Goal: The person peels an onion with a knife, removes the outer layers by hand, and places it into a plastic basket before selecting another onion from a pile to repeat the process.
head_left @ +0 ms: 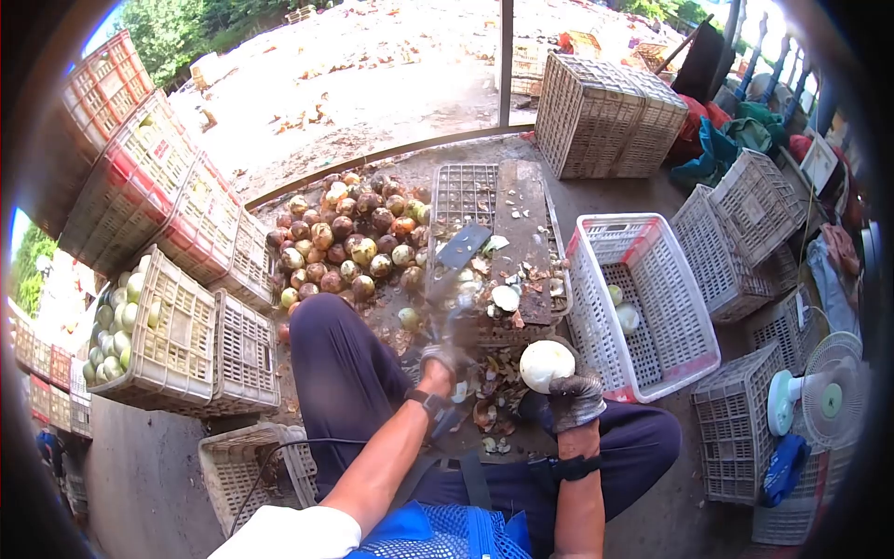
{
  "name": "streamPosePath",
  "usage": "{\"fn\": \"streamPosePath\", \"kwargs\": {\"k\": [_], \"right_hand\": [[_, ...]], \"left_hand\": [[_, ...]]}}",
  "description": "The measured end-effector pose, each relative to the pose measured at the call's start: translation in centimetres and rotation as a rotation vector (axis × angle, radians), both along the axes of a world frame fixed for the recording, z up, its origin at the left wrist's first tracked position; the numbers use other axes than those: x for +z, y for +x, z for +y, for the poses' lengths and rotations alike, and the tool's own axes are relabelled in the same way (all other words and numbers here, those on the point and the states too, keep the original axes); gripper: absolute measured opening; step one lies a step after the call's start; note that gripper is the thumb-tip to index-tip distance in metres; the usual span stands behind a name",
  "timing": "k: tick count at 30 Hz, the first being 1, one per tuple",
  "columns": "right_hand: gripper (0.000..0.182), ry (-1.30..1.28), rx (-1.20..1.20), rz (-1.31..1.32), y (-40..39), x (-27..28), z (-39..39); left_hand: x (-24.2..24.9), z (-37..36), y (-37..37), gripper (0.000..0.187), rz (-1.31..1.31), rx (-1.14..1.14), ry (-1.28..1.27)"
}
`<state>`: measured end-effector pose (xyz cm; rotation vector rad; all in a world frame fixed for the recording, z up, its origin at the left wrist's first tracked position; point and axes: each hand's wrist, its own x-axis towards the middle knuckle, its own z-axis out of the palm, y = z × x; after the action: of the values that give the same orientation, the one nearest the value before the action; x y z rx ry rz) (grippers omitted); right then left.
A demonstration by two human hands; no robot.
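Note:
My right hand [577, 402], in a dirty grey glove, grips a round, white, peeled fruit or vegetable [547, 365] above my lap. My left hand [440, 361], also gloved, is closed in front of my left knee. Motion smears the area just above it, so what it holds cannot be made out. Ahead stands an upturned crate with a worn board [521, 247] on top. On it lie a flat dark plate-like piece [464, 246], scraps of peel and a white cut piece [505, 298]. Peelings [486, 410] litter the floor between my legs.
Many brown and green unpeeled round ones [354, 238] are heaped ahead on the left. A white crate with red trim [652, 363] on the right holds a few pale ones [628, 319]. Stacked crates [177, 326] flank the left. A fan [829, 401] stands at far right.

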<state>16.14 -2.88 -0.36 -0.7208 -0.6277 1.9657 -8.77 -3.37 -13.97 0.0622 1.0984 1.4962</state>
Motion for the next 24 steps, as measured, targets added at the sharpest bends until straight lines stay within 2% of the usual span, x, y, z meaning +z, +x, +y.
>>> {"fn": "streamPosePath", "kwargs": {"k": [6, 8, 10, 12, 14, 15, 18, 19, 21, 23, 24], "right_hand": [[0.084, 0.013, -0.002, -0.002, -0.7, -0.2, -0.1], [0.084, 0.018, -0.004, -0.013, -0.8, -0.3, 0.1], [0.084, 0.015, -0.005, -0.019, -1.0, -0.3, 0.3], [0.084, 0.013, -0.005, -0.024, -1.2, -0.3, 0.4], [0.084, 0.013, -0.006, -0.036, -1.5, -0.4, 0.6], [0.084, 0.009, -0.008, -0.039, -1.5, -0.5, 0.6], [0.083, -0.003, -0.007, -0.041, -1.8, -0.5, 0.8], [0.083, -0.015, -0.013, -0.039, -1.9, -0.4, 1.0], [0.084, -0.050, -0.004, 0.025, -1.9, 0.1, 0.8], [0.082, -0.034, 0.002, 0.008, -2.2, 0.2, 0.5], [0.080, 0.007, 0.000, -0.046, -2.3, 0.1, 0.5]], "left_hand": [[0.7, 0.9, -1.2, 0.019, -0.076, -0.019, 0.081], [0.1, 0.9, -1.3, 0.019, -0.067, -0.101, 0.079], [-1.3, 1.1, -1.6, 0.021, 0.047, -0.294, 0.102], [-1.4, 2.8, -2.8, 0.024, 0.931, -0.393, 0.540], [-0.5, 3.7, -3.2, 0.025, 1.170, -0.451, 0.598], [2.9, 2.6, -2.5, 0.024, 0.958, -0.473, 0.438], [3.9, 1.3, -0.4, 0.020, 0.705, -0.283, 0.129], [2.9, 1.1, -0.7, 0.021, 0.868, -0.307, 0.107], [2.7, 0.8, -0.7, 0.025, 0.947, -0.304, 0.172], [-1.9, 2.9, -1.8, 0.026, 1.589, -0.472, 0.027], [-2.4, 4.1, -2.1, 0.027, 1.913, -0.552, -0.049]]}}
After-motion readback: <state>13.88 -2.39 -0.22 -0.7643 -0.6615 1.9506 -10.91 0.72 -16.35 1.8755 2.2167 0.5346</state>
